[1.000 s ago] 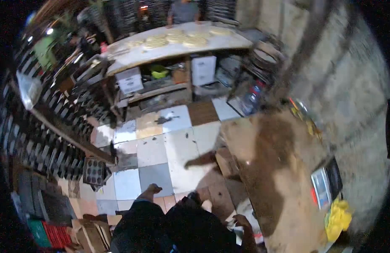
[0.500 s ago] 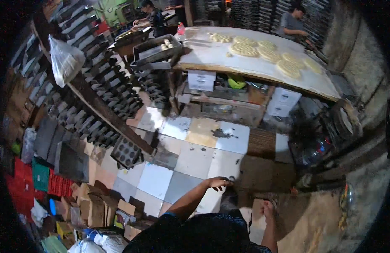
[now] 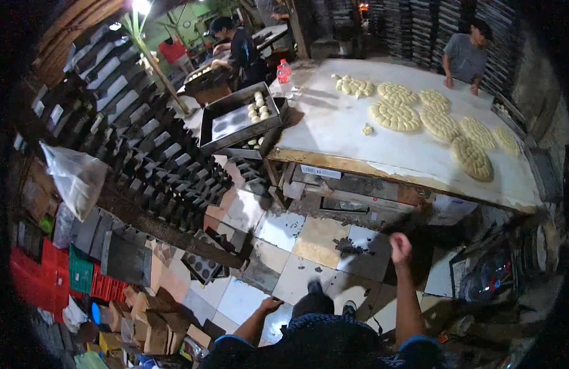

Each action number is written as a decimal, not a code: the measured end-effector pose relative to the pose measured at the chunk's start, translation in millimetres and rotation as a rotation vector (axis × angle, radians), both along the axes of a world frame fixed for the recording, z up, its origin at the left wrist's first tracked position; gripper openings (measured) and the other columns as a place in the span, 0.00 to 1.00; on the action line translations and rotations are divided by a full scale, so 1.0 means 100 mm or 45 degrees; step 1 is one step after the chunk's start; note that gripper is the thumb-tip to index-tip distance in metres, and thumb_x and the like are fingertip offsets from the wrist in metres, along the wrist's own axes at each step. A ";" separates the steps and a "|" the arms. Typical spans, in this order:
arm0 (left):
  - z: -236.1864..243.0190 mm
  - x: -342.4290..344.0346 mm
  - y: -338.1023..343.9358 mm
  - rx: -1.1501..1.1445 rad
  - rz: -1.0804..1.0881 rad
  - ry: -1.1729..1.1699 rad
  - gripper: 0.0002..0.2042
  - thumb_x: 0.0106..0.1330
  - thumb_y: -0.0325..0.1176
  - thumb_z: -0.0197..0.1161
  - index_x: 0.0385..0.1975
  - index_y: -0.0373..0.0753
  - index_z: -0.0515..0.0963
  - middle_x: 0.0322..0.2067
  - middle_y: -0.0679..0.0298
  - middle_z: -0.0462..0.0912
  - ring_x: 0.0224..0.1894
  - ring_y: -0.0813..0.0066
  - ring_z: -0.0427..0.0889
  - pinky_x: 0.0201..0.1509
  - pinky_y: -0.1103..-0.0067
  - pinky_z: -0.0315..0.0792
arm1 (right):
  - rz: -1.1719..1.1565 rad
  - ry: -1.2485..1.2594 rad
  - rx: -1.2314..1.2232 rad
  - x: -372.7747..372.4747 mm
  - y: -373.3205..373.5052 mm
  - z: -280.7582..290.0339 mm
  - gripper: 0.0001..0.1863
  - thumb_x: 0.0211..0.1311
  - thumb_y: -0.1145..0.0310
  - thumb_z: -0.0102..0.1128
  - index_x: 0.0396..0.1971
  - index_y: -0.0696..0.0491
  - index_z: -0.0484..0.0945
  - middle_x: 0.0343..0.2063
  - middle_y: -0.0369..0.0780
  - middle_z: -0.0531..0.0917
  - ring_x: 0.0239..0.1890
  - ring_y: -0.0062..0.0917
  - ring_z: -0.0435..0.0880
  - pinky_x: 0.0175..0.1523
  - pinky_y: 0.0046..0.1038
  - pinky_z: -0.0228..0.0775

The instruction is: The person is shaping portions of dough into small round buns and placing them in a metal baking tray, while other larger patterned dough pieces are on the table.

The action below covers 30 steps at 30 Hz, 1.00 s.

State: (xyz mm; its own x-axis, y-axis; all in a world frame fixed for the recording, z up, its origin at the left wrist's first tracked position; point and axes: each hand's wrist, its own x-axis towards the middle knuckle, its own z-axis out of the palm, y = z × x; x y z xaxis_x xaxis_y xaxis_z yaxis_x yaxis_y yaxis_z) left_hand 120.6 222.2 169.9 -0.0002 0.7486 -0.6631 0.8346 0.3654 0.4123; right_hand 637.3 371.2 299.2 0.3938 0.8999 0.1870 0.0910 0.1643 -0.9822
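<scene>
Low in the view, my left hand point(image 3: 270, 305) hangs over the floor tiles, its fingers dark and indistinct. My right hand point(image 3: 401, 248) is raised farther forward, its fingers curled with nothing visible in them, below the edge of a white-topped table point(image 3: 352, 157). Several flat, patterned dough rounds point(image 3: 395, 116) lie across that tabletop, with a small dough lump point(image 3: 367, 129) apart from them. At the table's left end, a deep metal tray point(image 3: 228, 124) holds several dough balls point(image 3: 258, 109), beside a plastic bottle point(image 3: 284, 75).
A co-worker point(image 3: 461, 58) stands behind the table, another person point(image 3: 238, 55) farther back. Stacked pans point(image 3: 124, 123) and a hanging bag point(image 3: 74, 178) line the left, above crates point(image 3: 81, 267) and cardboard point(image 3: 149, 323). A dark rack point(image 3: 481, 277) sits low right; tiled floor point(image 3: 315, 246) lies ahead.
My view has moved toward the table and tilted up, so it fills more of the picture. My right hand has risen forward; my left hand has dropped back from its forward reach.
</scene>
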 end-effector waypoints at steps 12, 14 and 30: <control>1.70 0.51 3.81 0.859 0.302 -0.366 0.20 0.55 0.41 0.69 0.42 0.36 0.76 0.15 0.60 0.72 0.18 0.65 0.72 0.25 0.72 0.67 | 0.897 -0.833 0.198 -1.98 2.98 0.63 0.16 0.51 0.64 0.65 0.39 0.56 0.79 0.36 0.44 0.80 0.38 0.33 0.79 0.44 0.34 0.71; 2.13 0.85 4.48 1.018 0.285 -0.568 0.18 0.54 0.38 0.69 0.42 0.37 0.75 0.15 0.62 0.69 0.18 0.67 0.70 0.25 0.74 0.65 | 0.831 -0.559 -0.071 -1.72 3.49 0.64 0.20 0.52 0.58 0.65 0.40 0.56 0.78 0.40 0.46 0.80 0.44 0.41 0.79 0.51 0.39 0.71; 2.71 3.19 9.75 0.315 -0.111 -1.390 0.24 0.63 0.42 0.64 0.57 0.42 0.71 0.42 0.61 0.76 0.40 0.75 0.76 0.47 0.72 0.72 | -0.010 -1.080 -0.277 0.06 4.40 -0.98 0.16 0.62 0.65 0.50 0.45 0.56 0.77 0.42 0.50 0.81 0.45 0.44 0.79 0.50 0.39 0.72</control>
State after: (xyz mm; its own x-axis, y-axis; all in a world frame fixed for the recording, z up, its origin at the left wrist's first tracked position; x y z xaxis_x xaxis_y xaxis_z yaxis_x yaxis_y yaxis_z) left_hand 439.9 1197.6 441.2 0.5491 0.8286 -0.1090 0.0002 0.1303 0.9915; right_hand 643.1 811.1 201.3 0.2057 0.9477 0.2441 0.8057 -0.0224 -0.5919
